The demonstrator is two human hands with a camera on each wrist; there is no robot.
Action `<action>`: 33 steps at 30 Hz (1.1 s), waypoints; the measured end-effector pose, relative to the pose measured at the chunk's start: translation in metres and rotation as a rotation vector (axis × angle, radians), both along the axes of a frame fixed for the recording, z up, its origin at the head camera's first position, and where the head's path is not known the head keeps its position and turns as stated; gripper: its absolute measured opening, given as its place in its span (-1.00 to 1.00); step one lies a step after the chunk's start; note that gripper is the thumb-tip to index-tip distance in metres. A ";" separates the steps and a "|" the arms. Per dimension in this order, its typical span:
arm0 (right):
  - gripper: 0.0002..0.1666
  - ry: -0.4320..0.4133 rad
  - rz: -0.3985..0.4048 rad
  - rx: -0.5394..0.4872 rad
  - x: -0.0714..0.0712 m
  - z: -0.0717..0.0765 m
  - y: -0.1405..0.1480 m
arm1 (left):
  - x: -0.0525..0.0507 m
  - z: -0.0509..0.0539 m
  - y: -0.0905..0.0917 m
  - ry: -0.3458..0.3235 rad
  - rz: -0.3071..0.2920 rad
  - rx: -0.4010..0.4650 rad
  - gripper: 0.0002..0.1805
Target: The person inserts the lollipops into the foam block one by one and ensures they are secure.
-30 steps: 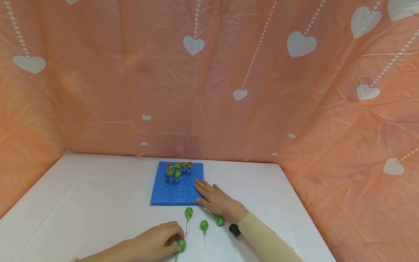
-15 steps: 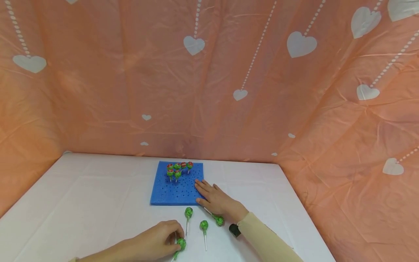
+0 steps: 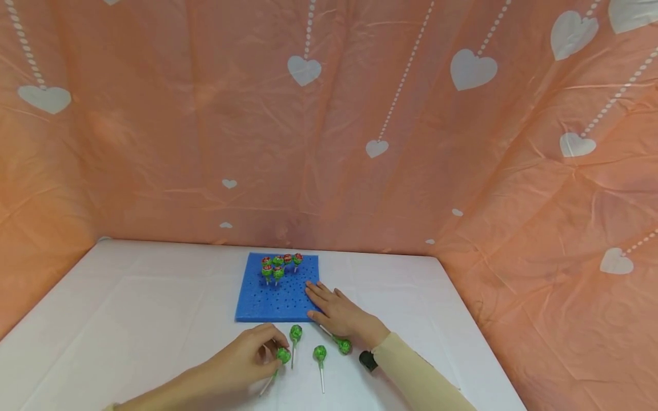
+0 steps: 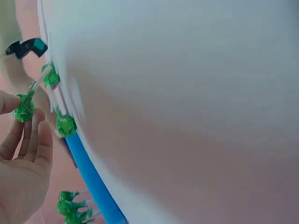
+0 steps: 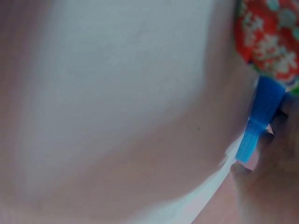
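Note:
My left hand [image 3: 245, 355] pinches a green-wrapped lollipop [image 3: 283, 355] by its head, just in front of the blue foam board. In the left wrist view, thumb and fingertips grip that lollipop [image 4: 23, 109] with its white stick pointing up and away. My right hand [image 3: 341, 313] rests on the right edge of the blue perforated board [image 3: 257, 305], fingers extended. The right wrist view shows the fingers along the blue edge [image 5: 266, 105]. Several red-and-green lollipops [image 3: 278, 273] stand upright in the board's holes towards the back.
Loose green lollipops lie on the white table: one [image 3: 295, 333] beside the left hand, one [image 3: 320, 353] between the arms, and one [image 3: 344, 346] partly under the right hand. A black wrist device [image 3: 368, 361] sits at the right sleeve. Orange heart-patterned cloth [image 3: 334, 194] hangs behind.
My left hand has lifted the lollipop off its spot and moved it forward, towards the board. The right hand and the board have stayed put.

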State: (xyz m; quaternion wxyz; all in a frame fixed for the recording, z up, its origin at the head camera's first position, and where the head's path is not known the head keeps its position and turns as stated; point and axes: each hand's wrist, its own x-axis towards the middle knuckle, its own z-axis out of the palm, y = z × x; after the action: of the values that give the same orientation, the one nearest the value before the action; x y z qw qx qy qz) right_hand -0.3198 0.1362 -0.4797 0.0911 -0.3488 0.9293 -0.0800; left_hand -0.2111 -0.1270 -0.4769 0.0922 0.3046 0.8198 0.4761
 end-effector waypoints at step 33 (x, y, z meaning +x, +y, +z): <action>-0.22 -0.008 0.003 0.016 -0.001 0.001 -0.001 | -0.053 0.019 -0.002 0.361 0.299 0.138 -0.69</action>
State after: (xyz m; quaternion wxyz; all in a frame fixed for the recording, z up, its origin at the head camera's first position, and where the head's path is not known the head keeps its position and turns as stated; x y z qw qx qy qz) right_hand -0.3206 0.1356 -0.4786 0.0977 -0.3493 0.9290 -0.0735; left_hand -0.2638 -0.1292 -0.4576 -0.1486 0.2655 0.8244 0.4773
